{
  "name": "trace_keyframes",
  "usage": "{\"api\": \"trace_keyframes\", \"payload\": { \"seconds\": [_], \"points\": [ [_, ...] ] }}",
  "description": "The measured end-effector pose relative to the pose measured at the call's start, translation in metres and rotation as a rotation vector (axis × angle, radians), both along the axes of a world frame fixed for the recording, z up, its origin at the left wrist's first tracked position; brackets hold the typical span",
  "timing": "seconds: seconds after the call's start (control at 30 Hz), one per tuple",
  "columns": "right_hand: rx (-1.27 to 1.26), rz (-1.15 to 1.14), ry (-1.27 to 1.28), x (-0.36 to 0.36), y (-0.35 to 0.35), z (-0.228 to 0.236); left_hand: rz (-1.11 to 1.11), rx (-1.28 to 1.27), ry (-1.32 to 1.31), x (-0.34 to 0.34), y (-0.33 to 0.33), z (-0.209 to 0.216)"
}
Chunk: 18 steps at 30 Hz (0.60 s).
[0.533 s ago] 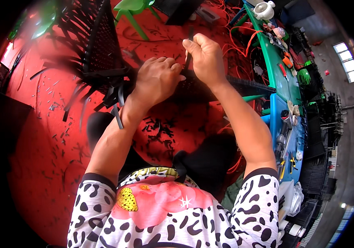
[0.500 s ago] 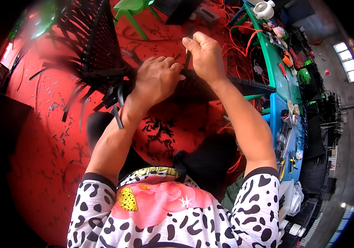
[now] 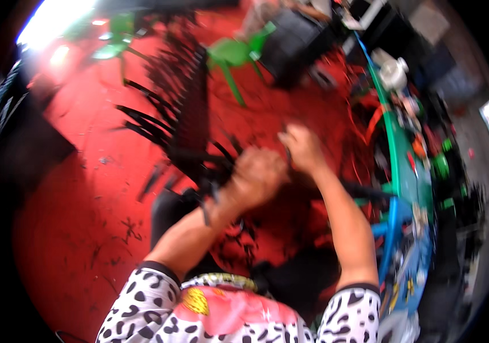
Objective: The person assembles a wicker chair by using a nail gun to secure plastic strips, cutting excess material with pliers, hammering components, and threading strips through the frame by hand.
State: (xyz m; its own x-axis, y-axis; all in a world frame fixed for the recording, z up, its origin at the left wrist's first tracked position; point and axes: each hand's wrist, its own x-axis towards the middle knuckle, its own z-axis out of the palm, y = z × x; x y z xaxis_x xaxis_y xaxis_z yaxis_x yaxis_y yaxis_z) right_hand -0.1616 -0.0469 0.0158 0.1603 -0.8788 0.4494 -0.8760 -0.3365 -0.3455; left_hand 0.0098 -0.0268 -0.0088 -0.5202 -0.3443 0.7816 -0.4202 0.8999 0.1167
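Note:
A black woven panel [image 3: 193,128] stands before me, with many loose flat strips sticking out from its left side. My left hand [image 3: 260,174] is at the panel's near end, its fingers curled in; motion blur hides what they grip. Just to the right and a little farther off, my right hand [image 3: 304,148] is closed in a pinch on a narrow black strip [image 3: 288,154]. From under my hands a dark edge of the woven work [image 3: 364,190] runs right toward the tables. Loose strip ends hang over my left forearm.
Strip scraps [image 3: 130,228] litter the red floor [image 3: 101,194]. Green stools [image 3: 230,54] stand ahead, near a person at the far top. On the right are a green table [image 3: 400,143] with a white fan [image 3: 393,73] and a blue table [image 3: 401,214] with tools.
The whole view has shifted, so the hands and panel appear lower and farther right. The right hand stays closed on the strip, and the two hands remain close together. The picture is now more blurred.

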Motion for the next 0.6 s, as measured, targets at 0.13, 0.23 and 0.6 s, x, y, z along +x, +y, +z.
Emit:
{"api": "trace_keyframes", "payload": {
  "seconds": [0.13, 0.23, 0.6],
  "points": [
    [-0.044, -0.081, -0.312, 0.003, 0.031, 0.008, -0.024, 0.088, -0.051, -0.005, 0.013, 0.008],
    [-0.106, -0.070, -0.564, 0.014, 0.046, 0.015, 0.018, 0.088, -0.067, -0.003, 0.007, 0.008],
    [-0.201, -0.031, -0.584, 0.028, 0.103, 0.013, -0.065, 0.099, -0.047, 0.001, 0.005, 0.012]
  ]
}}
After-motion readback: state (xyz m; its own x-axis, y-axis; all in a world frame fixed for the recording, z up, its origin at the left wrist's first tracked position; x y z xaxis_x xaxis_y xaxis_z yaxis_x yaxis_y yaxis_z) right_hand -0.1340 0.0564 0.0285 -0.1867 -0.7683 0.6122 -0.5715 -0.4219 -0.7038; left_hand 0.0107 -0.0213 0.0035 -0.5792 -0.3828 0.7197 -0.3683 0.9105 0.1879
